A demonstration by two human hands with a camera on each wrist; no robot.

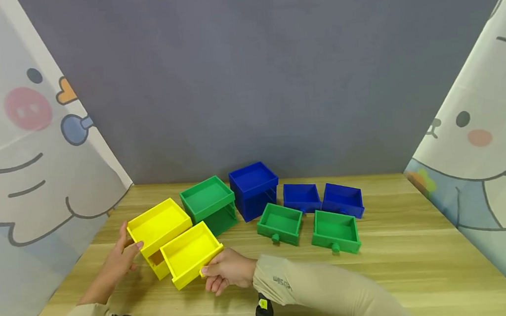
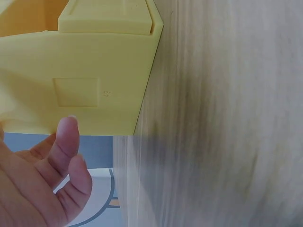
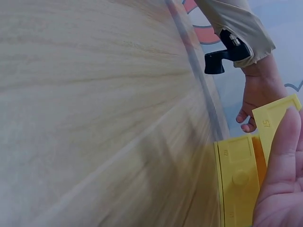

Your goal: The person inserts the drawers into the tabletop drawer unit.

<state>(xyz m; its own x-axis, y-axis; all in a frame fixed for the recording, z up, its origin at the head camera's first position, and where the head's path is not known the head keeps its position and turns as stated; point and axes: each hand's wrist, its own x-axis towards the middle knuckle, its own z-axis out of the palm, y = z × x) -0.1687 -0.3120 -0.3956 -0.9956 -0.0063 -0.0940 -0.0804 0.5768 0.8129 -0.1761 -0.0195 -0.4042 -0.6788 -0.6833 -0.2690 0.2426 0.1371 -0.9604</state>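
Observation:
A small yellow drawer cabinet point(image 1: 159, 224) stands at the left of the table, with a tray-like top and an opening in its front. Its lower drawer point(image 3: 236, 175) sits in the bottom slot, as the right wrist view shows. My left hand point(image 1: 120, 257) holds the cabinet by its left side, thumb on the top's front edge. In front of the cabinet a second yellow drawer point(image 1: 191, 254) is raised above the table. My right hand point(image 1: 229, 270) pinches this drawer at its knob. The drawer is outside the cabinet and partly covers its front.
Behind stand a green cabinet point(image 1: 208, 197) and a blue cabinet point(image 1: 254, 180) with open fronts. Two green drawers, one near point(image 1: 335, 228) and one further left point(image 1: 280, 223), lie to the right. Two blue drawers point(image 1: 342, 198) lie behind them. A grey wall point(image 1: 255, 78) closes the back.

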